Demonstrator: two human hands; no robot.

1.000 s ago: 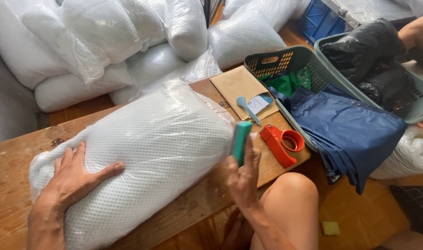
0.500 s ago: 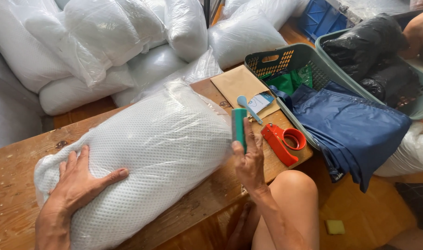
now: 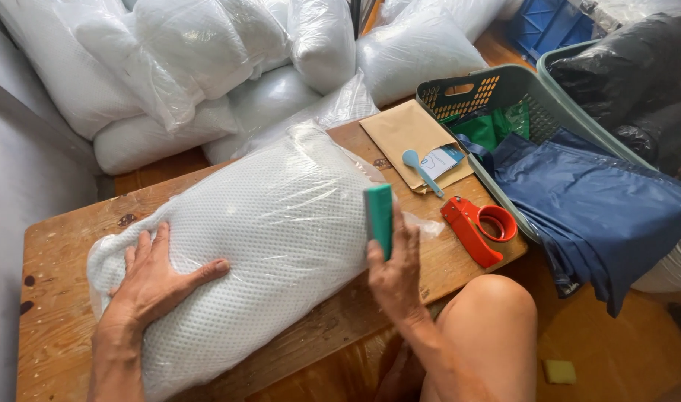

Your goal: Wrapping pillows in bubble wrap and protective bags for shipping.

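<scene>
The left hand lay flat on the near-left end of the bagged white pillow, its grip spread wide, fingers splayed and pinching nothing. The pillow, a mesh-covered cushion inside clear plastic film, stretched diagonally across the wooden table, its left end close to the near-left edge. With only a flat palm holding it, the slick film could have slid under the hand, letting the bundle twist or creep off that edge.

Right of centre, the right hand held a green block-shaped tool upright against the pillow's right end, the grip pressed together around its lower part. The tool's hard edge sat against thin plastic; too much pressure there seemed likely to pucker or tear the film. A loose flap of plastic trailed just beside the fingers and might have snagged.

Further right, a red tape dispenser rested near the table's right edge, close to the person's bare knee; a bump from that knee or a sweep of the wrist could have knocked it to the floor. Behind it lay a brown envelope with a pale blue spoon-like stick on top. A green basket with dark blue cloth spilling over it touched the table's right side, and that cloth could have caught the dispenser.
</scene>
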